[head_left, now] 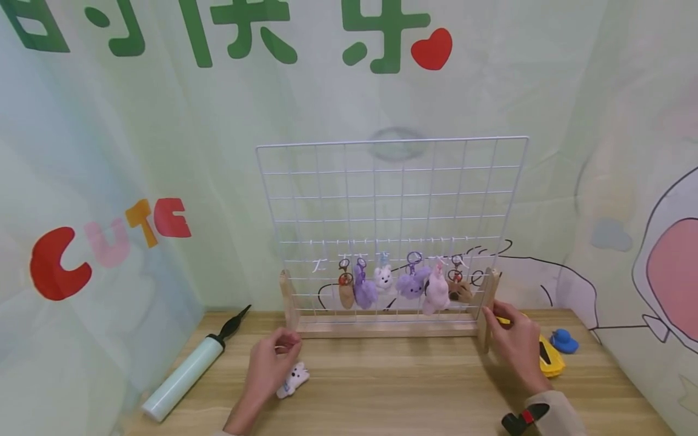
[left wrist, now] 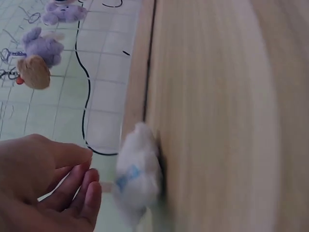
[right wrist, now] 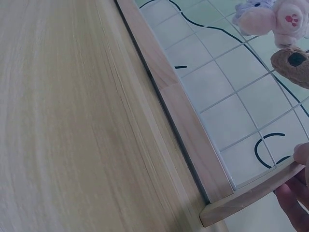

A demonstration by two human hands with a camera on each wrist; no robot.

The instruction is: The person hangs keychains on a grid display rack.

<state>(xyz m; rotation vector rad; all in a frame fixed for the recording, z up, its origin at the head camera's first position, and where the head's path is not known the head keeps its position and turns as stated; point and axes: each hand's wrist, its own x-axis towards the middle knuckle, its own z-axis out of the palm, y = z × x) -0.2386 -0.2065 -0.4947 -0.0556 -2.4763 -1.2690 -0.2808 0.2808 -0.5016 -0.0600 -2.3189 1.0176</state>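
A white wire grid rack (head_left: 403, 181) stands on wooden feet, with several plush keychains hung along its lower part, among them a white bear (head_left: 383, 277) and a pink one (head_left: 436, 292). My right hand (head_left: 515, 339) pinches the wooden post (head_left: 487, 309) at the rack's right end, thumb on one face and fingers behind. By the left foot, my left hand (head_left: 275, 357) hovers with loosely curled fingers, nothing visible between them in the left wrist view. Just beside it on the table lies another white plush (left wrist: 140, 169) with a blue bow.
A pale green hand pump (head_left: 188, 375) with a black nozzle lies at the left. Right of my right hand are a yellow object (head_left: 552, 357), partly hidden, and a small blue hat-like item (head_left: 564, 341). A printed cloth backdrop (head_left: 218, 151) hangs behind.
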